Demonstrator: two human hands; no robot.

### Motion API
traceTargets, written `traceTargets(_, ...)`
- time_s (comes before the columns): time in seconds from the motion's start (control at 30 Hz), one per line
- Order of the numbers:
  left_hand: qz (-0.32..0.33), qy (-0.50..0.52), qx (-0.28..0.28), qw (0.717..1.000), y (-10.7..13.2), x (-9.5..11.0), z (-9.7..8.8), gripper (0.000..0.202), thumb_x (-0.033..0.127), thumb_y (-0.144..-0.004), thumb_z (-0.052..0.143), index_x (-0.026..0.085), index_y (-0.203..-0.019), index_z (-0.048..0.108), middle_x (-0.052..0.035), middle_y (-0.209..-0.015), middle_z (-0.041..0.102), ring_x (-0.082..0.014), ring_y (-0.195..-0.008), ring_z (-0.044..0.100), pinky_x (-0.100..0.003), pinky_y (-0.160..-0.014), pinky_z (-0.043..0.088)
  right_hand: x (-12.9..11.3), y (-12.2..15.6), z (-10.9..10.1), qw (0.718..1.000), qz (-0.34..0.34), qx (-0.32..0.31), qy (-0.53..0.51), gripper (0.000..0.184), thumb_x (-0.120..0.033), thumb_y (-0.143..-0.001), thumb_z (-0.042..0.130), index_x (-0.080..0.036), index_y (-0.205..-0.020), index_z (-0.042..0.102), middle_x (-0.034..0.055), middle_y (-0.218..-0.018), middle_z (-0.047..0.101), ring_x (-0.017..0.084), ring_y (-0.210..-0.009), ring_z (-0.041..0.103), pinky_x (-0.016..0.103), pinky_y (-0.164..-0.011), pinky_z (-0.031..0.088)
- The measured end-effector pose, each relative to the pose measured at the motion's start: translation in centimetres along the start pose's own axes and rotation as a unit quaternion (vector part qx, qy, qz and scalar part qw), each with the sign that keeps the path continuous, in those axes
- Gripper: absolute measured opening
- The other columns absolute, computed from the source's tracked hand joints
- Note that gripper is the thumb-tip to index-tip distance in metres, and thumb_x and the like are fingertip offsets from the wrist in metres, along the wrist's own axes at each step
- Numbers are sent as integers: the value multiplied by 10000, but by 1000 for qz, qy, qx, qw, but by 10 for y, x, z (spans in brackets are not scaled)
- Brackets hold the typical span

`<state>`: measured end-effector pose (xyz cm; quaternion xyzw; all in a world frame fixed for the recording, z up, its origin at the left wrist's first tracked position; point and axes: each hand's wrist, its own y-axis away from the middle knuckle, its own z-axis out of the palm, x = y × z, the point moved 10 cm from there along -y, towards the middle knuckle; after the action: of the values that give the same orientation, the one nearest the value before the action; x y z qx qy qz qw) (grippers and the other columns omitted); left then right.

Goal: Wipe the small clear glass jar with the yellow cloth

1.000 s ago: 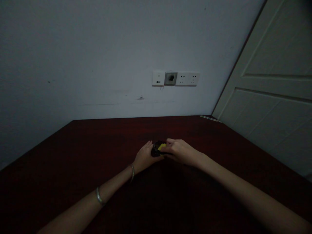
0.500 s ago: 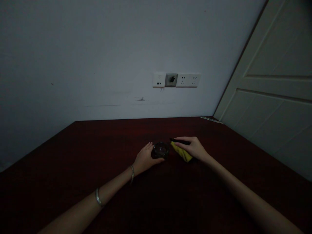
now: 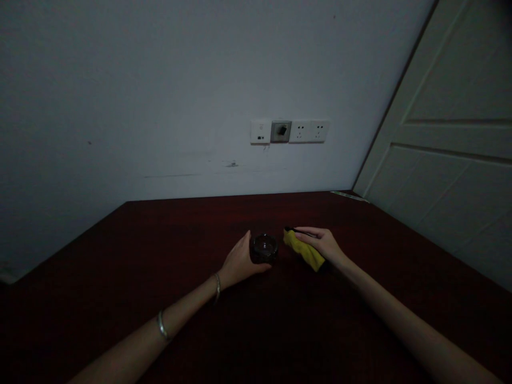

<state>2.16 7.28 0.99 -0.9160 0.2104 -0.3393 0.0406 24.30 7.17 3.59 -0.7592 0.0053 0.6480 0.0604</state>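
Note:
My left hand (image 3: 241, 258) curves round the near left side of a small round dark glass ashtray (image 3: 265, 246), the thumb along its front and the fingers at its left. The ashtray stands upright on the dark red table (image 3: 192, 224). To its right, my right hand (image 3: 322, 242) pinches a folded yellow cloth (image 3: 306, 249) between thumb and fingers. A dark strip shows along the cloth's upper edge under the fingers; whether it belongs to the cloth I cannot tell. The cloth and ashtray are apart.
Behind the table rises a pale wall (image 3: 180, 96) with a row of sockets (image 3: 308, 132) and a grey switch plate (image 3: 281, 132). A white panelled door (image 3: 452, 181) borders the right side. A thin pale strip (image 3: 348, 196) lies at the far right corner.
My right hand has moved slightly right with the yellow cloth, away from the ashtray, and more of the cloth shows. My left hand's fingers have drawn closer together beside the ashtray.

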Motion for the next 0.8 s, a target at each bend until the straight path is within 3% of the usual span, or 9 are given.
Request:
traceTargets(0.2,-29,90,2,995,0,-5,-4,1087,530,-576,739,66,-1409,216,-254,-1422,343,-346,-1323,349,-473,-1079,305,4,-2,-6,1000,7,10,-15,350,-381,-564,776,-182,-851,752,73,-848,743,228,-748,686,327,-652,537)
traceTargets(0.43,64,-43,-32,996,-18,37,-14,1046,565,-483,769,99,-1335,382,-204,-1334,473,-392,-1245,411,-504,-1035,327,4,-1,0,1000,9,0,-14,330,-364,-572,771,-178,-844,750,73,-840,743,240,-771,687,352,-689,542)
traceTargets(0.57,26,-54,-94,994,-31,35,-5,1098,636,-464,741,67,-1329,376,-222,-1255,512,-393,-1169,474,-484,-964,397,5,0,5,1000,10,-11,-17,338,-363,-554,776,-171,-831,748,80,-848,745,248,-789,691,378,-739,540)
traceTargets(0.7,27,-66,-97,993,-36,30,-1,1121,655,-451,736,90,-1338,348,-214,-1246,511,-381,-1173,471,-470,-944,414,5,-1,5,1000,8,-16,-22,345,-364,-556,774,-175,-844,745,85,-891,743,253,-826,692,394,-781,534)
traceTargets(0.8,39,-87,-94,991,-37,29,2,993,631,-469,743,129,-1265,429,-175,-1168,565,-356,-1105,526,-449,-905,440,5,-3,5,1000,4,-20,-23,339,-362,-564,770,-175,-846,744,87,-900,743,256,-843,691,397,-798,530)
